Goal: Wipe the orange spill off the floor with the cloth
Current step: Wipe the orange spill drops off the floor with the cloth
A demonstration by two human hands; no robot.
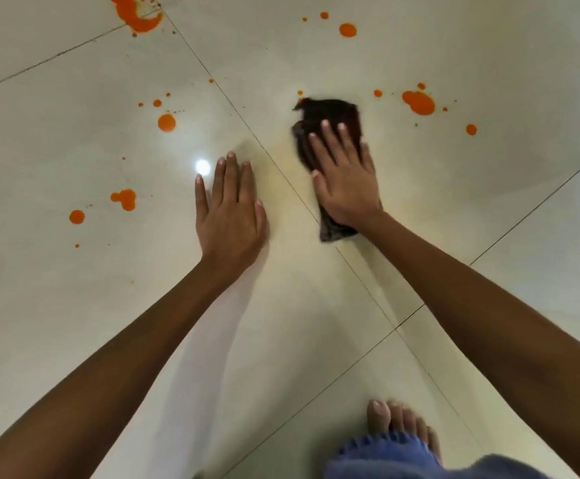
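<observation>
- The glossy cream tiled floor (pixel 454 209), crossed by thin dark grout lines, fills the view. A faint yellowish film shows on the tile around the cloth.
- The left hand (pixel 228 209) lies flat on bare tile with its fingers straight and together. It holds nothing and seems to serve as a prop.
- The right hand (pixel 345 181) presses palm-down on the cloth with its fingers spread and straight. It is pushing rather than clutching.
- The dark brown folded wiping cloth (pixel 330 110) lies under that hand, just right of a grout line. Its long axis runs away from the person, with its far end past the fingertips and its near end by the wrist.
- A bare foot (pixel 399 423) and a blue fabric hem (pixel 385 454) sit at the lower edge, well apart from the work.
- The orange liquid spill is scattered in blots, and the largest smear (pixel 136 15) is far off at the upper left.
- The double orange blot (pixel 419 103) lies near the cloth, to the right of its far end. It is on the right hand's side, so a sideways sweep to the right looks like the likely next stroke.
- The round orange drop (pixel 166 122) and paired blot (pixel 124 199) lie left of the idle hand and would mean crossing over.
- Tiny orange specks (pixel 300 93) sit just beside the cloth's far left corner.
</observation>
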